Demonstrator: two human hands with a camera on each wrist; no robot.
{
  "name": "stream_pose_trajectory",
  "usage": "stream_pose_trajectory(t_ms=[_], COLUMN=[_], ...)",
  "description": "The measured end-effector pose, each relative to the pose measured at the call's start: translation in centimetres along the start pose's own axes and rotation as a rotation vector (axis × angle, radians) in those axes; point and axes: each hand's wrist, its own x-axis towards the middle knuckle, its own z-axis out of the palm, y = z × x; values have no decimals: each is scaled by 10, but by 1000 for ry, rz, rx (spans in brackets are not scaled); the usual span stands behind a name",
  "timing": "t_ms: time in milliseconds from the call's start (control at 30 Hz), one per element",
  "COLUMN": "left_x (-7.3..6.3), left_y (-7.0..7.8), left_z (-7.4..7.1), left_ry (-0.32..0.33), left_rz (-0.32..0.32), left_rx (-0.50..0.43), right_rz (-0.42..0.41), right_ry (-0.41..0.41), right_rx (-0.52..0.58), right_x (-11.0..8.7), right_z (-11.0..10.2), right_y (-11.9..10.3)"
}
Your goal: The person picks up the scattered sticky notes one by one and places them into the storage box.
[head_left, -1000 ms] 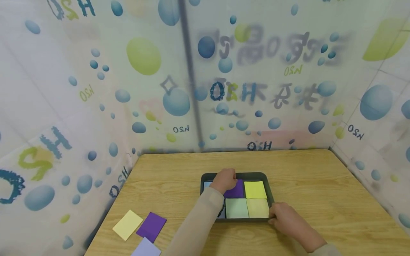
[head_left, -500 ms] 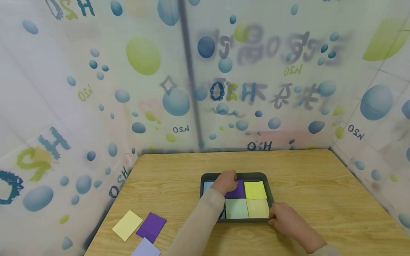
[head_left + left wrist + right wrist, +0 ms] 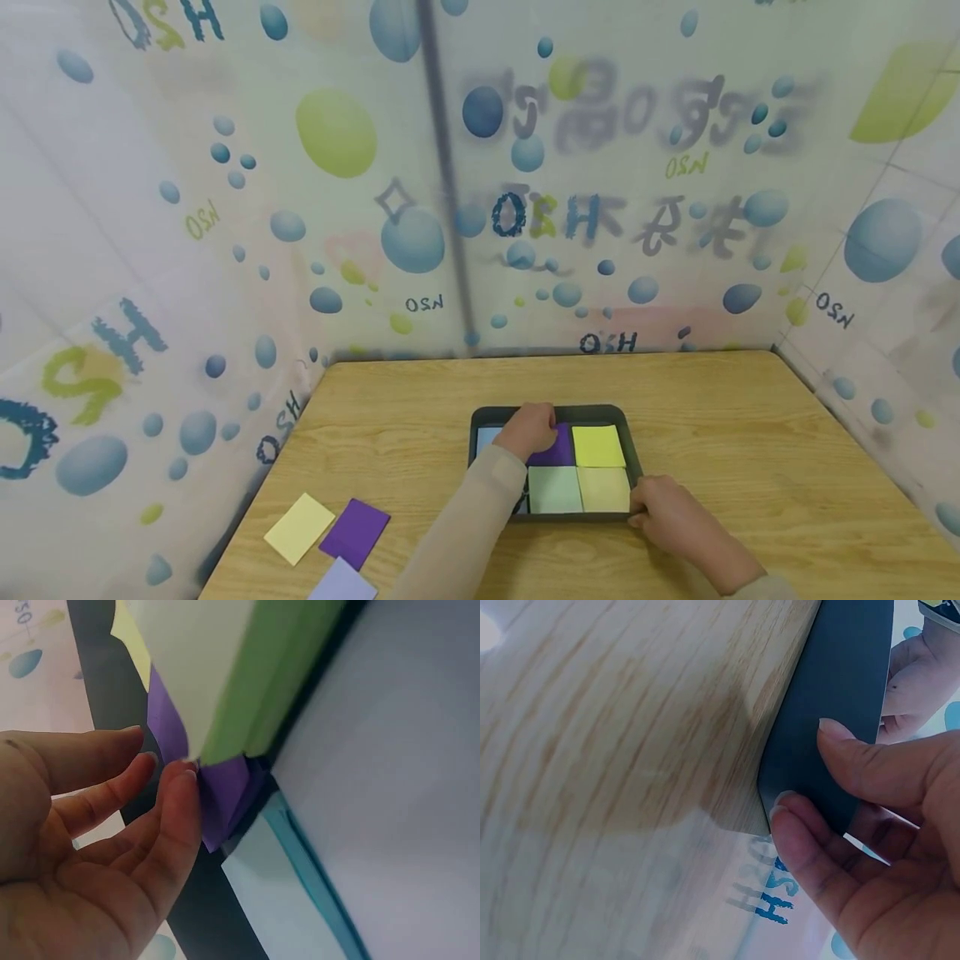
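In the head view my left hand [image 3: 527, 429] reaches into a dark tray [image 3: 588, 414], fingers bent at the left edge of a purple sticky-note pad [image 3: 561, 451]. The left wrist view has the fingertips on that purple pad [image 3: 223, 796]; the thumb side stands slightly apart above the rim. My right hand [image 3: 666, 507] grips the tray's near right corner; up close, thumb and fingers pinch the dark wall [image 3: 847, 667]. Also inside lie a yellow pad [image 3: 598, 447], a pale green pad [image 3: 555, 490], a pale yellow pad [image 3: 604, 490] and a light blue pad [image 3: 487, 436]. My left sleeve covers the tray's front left.
Left on the wooden table [image 3: 720, 417] lie a loose pale yellow square [image 3: 299, 528], a purple square [image 3: 355, 532] and a lavender square [image 3: 342, 581]. Printed curtains [image 3: 360, 217] stand behind the table and at both sides.
My left hand has shifted slightly right over the purple pad since the earliest frame. My right hand keeps its hold on the tray corner, and the tray stays in place.
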Motion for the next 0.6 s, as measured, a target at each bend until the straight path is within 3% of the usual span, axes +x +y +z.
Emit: stream_pose_trajectory(t_ms=[367,600], left_x=[-3,-10], left_y=[-7,-4], left_z=[-3,-14], left_ry=[65,61], left_rz=[48,42], left_rx=[14,1], right_rz=[-5,3], right_ry=[11,12], right_rx=[-24,-19], right_x=[0,0], right_z=[2,2], right_y=[0,-2])
